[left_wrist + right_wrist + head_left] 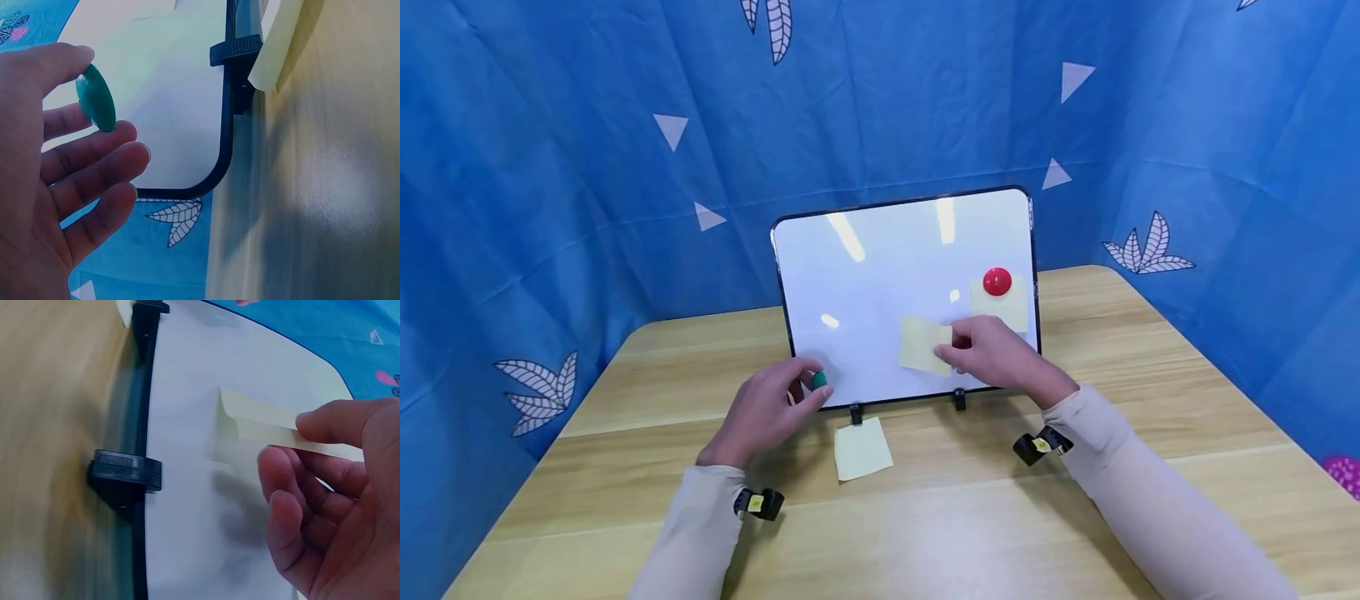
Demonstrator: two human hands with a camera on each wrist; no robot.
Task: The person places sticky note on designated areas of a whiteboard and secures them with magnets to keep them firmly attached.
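A small whiteboard (865, 300) with a black frame stands tilted on the table. My left hand (771, 406) is at its lower left corner and pinches a round green magnet (95, 98) between thumb and fingers. Near the board's lower right part, my right hand (992, 354) pinches the right edge of a pale yellow sticky note (917, 343), which is slightly bent in the right wrist view. Above that hand, a red magnet (997, 282) sits over another yellow note (1011, 308) on the board. The right hand's sleeve side partly covers the board's lower right edge.
A loose yellow note (862, 450) lies on the wooden table (940, 533) in front of the board. Two black stand clips (856, 414) hold the board's lower edge. A blue patterned curtain (880, 100) hangs behind and at both sides.
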